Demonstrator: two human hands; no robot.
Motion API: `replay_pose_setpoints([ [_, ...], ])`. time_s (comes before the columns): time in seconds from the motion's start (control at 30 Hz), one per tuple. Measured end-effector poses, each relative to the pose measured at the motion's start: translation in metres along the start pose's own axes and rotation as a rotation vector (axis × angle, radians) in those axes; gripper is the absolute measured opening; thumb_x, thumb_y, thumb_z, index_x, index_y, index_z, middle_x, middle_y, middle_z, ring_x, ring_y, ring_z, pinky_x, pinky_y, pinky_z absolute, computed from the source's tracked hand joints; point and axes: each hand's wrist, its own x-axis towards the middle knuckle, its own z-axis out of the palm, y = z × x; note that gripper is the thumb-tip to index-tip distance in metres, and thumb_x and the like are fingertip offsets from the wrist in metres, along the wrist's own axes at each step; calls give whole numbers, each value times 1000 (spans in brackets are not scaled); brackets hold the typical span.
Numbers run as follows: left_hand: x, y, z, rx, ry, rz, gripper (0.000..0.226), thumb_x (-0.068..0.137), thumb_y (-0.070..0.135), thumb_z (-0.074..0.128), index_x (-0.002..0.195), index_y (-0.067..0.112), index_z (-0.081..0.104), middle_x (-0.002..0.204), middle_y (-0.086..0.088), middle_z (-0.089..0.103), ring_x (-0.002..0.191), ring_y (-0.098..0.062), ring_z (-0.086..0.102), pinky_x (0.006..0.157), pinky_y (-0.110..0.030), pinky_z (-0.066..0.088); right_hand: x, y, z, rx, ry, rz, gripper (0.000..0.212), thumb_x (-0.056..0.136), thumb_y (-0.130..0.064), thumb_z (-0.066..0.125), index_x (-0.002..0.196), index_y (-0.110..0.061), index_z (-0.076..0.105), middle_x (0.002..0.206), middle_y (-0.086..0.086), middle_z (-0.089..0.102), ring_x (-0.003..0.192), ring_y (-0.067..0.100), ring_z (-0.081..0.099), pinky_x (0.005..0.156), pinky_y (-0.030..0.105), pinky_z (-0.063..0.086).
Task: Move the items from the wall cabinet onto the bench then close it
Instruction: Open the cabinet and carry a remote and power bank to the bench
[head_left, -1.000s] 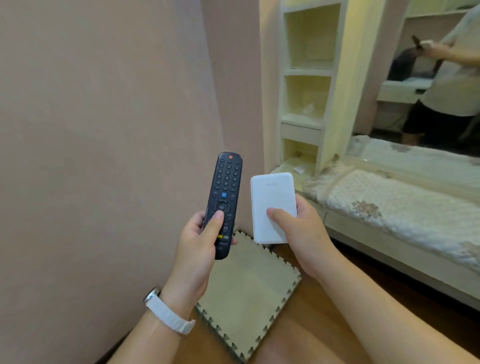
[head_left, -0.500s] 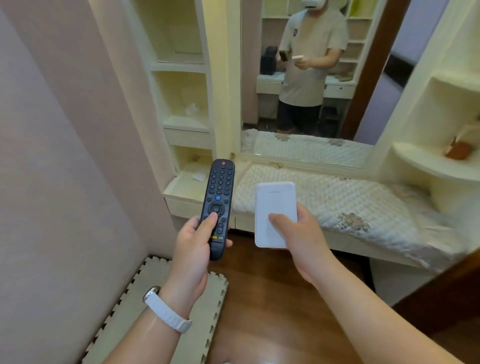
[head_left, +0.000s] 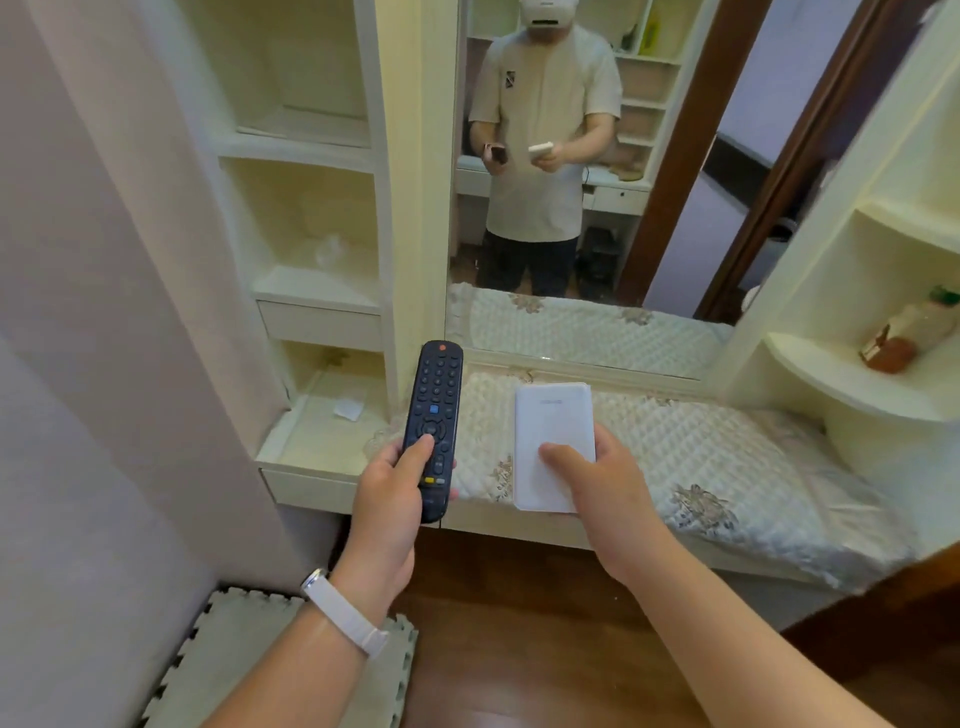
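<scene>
Two items — left hand (head_left: 387, 512) grips remote (head_left: 434, 423); right hand (head_left: 605, 491) grips power bank (head_left: 553, 436).

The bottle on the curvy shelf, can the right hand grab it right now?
Probably not yet. The right hand is busy holding the white power bank, though nothing seems to block the way to the bottle.

Remote (head_left: 435, 415) is coloured dark navy, w/ a red button at top, a blue one mid & a yellow one low. Power bank (head_left: 553, 421) is seen as plain white. Bench cover (head_left: 701, 452) is stitched in white diamonds w/ brown flowers. Floor (head_left: 519, 623) is coloured brown.
</scene>
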Motion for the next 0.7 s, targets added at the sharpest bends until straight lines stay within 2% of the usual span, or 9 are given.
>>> replay_pose_setpoints([
  [0.07, 17, -4, 7, 14, -28, -21, 17, 98, 28, 54, 108, 19, 65, 91, -9, 72, 66, -18, 67, 60, -28, 53, 20, 5, -3, 3, 43, 46, 26, 90, -19, 62, 116, -22, 61, 106, 3, 68, 95, 22, 66, 79, 43, 58],
  [0.13, 35, -8, 15, 16, -41, -36, 18, 98, 26, 55, 109, 16, 65, 91, -13, 72, 63, -19, 67, 64, -34, 54, 41, 10, -6, 20, 71, 68, 25, 90, -19, 62, 115, -23, 61, 106, 2, 67, 96, 23, 65, 83, 50, 58],
  [0.27, 75, -15, 37, 83, -13, -62, 17, 98, 27, 54, 104, 16, 65, 89, -13, 72, 58, -19, 65, 58, -32, 49, 86, 21, -14, 47, 60, 82, 18, 91, -17, 61, 103, -31, 59, 104, -2, 66, 94, 19, 65, 78, 42, 59],
  [0.43, 129, -23, 71, 141, 29, -75, 20, 98, 26, 54, 105, 11, 66, 88, -13, 70, 59, -20, 65, 58, -31, 48, 158, 34, -29, 96, 29, 122, 25, 92, -14, 59, 116, -21, 58, 107, 0, 66, 95, 21, 65, 71, 40, 59],
  [0.57, 173, -33, 101, 200, 115, -117, 22, 97, 27, 56, 105, 9, 66, 87, -12, 71, 59, -21, 66, 53, -28, 49, 215, 39, -47, 125, -22, 176, 27, 93, -15, 59, 119, -21, 56, 107, -1, 65, 94, 19, 64, 67, 36, 58],
  [0.7, 212, -44, 129, 263, 182, -130, 18, 97, 26, 56, 99, 11, 66, 87, -13, 71, 61, -24, 66, 61, -34, 50, 268, 51, -66, 89, -82, 201, 28, 92, -15, 58, 119, -20, 56, 110, 1, 65, 95, 21, 64, 63, 33, 59],
])
